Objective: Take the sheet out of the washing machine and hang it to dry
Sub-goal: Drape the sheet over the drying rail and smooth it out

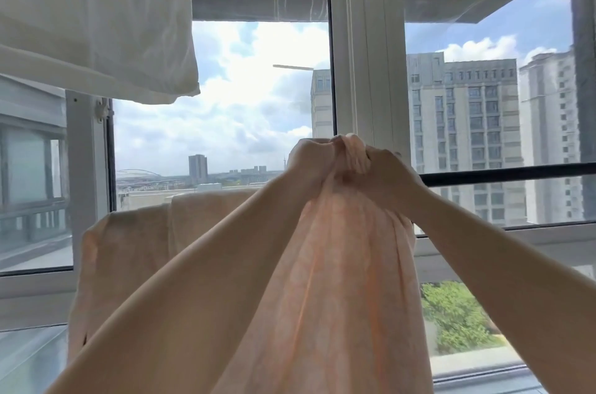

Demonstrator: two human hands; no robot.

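Window wall (361, 48): we face white-framed panes with sky and tower blocks beyond; this is the backdrop against which the hanging takes place.

Sheet (325, 280): the pale peach sheet is out of the washing machine. One part already hangs over the rail at lower left, and a gathered bunch rises between our forearms to the two hands.

White laundry (96, 16): a white piece hangs at upper left, well apart from the sheet; we judge it wise to keep the two from overlapping.

Rail (509, 172): a dark horizontal bar runs to the right behind our hands, bare along its visible length. We judge this the span to fill.

Left hand (311, 156): fingers curled round the top of the bunch, gripping it.

Right hand (383, 168): likewise clenched on the bunch, touching the left hand; whether it also touches the rail we cannot tell.

Step in hand: spreading the gathered cloth along the rail, by our reading.

Technique: we would keep one hand holding while the other slides rightward along the upper edge, lifting the cloth over the bar, drawing out folds, and leaving like amounts hanging on both sides so the wet weight does not drag it off.
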